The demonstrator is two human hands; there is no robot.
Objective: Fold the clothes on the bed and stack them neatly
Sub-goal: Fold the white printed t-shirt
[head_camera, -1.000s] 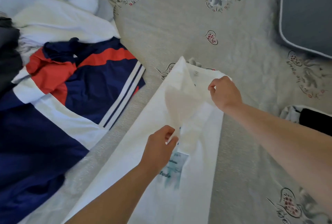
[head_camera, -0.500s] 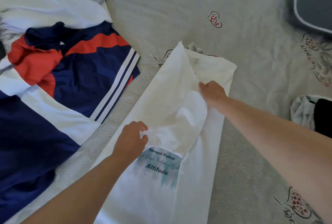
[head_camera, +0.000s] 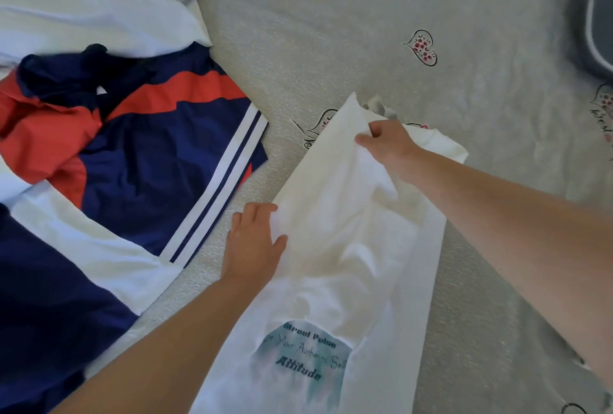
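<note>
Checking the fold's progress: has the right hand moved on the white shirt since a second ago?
Yes. The right hand slid left along the white shirt, toward its far corner.

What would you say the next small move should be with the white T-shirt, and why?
Probably smooth the folded-over flap flat. The right hand pinches the cloth near the top of the white T-shirt, the left hand lies flat at its left edge, and the middle is bunched in wrinkles above the printed patch. Folding further now would likely trap those creases.

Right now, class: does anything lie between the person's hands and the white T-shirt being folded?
Nothing visible does. The right hand pinches the white T-shirt near its top; the left hand rests on its left edge.
</note>
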